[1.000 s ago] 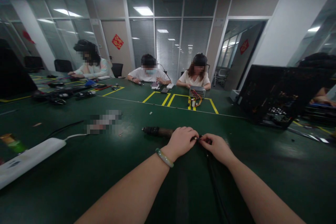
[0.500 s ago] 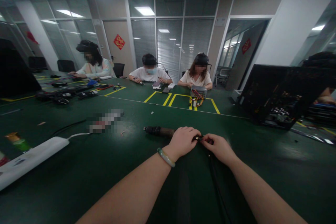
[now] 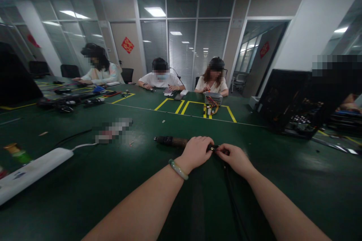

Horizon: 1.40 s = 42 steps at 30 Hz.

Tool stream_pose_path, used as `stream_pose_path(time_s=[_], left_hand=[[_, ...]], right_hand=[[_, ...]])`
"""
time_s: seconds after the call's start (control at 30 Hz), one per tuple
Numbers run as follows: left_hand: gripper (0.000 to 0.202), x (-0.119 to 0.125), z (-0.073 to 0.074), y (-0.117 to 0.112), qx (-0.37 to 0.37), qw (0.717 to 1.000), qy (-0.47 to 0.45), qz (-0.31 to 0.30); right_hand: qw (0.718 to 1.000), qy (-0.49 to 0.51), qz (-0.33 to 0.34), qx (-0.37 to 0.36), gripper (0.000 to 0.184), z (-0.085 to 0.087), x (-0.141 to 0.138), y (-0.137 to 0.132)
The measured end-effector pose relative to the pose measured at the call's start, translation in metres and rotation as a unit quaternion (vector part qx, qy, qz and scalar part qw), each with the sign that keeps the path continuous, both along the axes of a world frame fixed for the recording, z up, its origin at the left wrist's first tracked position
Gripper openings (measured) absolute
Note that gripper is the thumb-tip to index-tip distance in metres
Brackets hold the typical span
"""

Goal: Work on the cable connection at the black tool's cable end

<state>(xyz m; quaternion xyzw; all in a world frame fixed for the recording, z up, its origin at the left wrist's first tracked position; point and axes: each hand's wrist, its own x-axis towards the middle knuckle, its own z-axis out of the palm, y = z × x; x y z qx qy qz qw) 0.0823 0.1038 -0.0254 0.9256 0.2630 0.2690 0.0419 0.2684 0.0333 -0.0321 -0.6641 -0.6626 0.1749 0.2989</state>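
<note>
Left hand (image 3: 196, 151): fingers curled over the dark cylindrical tool (image 3: 171, 141) | Right hand (image 3: 236, 158): fingertips pinching small plug (image 3: 212, 147), just beside the left fingertips | Tool axis: flat on green table (image 3: 85, 180), running leftward from the left fingers; left hand nearer | Cable (image 3: 230, 196): trails from the right fingers toward the wearer.

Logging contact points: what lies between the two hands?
Head view: a small black connector, pinched by the right hand, beside the left hand gripping the tool.
</note>
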Motion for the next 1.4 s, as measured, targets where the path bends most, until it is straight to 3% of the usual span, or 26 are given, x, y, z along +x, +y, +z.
stream_pose_path(time_s=[0.23,1.4], left_hand=[[0.011,-0.0008,0.0003,0.0003,0.013,1.000,0.014,-0.012],[0.018,-0.0009,0.0021,-0.0018,0.013,1.000,0.022,0.000]], right_hand=[[1.000,0.005,0.003,0.000,0.019,0.0026,-0.0011,-0.0014],[1.000,0.004,-0.004,-0.003,0.019,0.0014,-0.0008,-0.0009]])
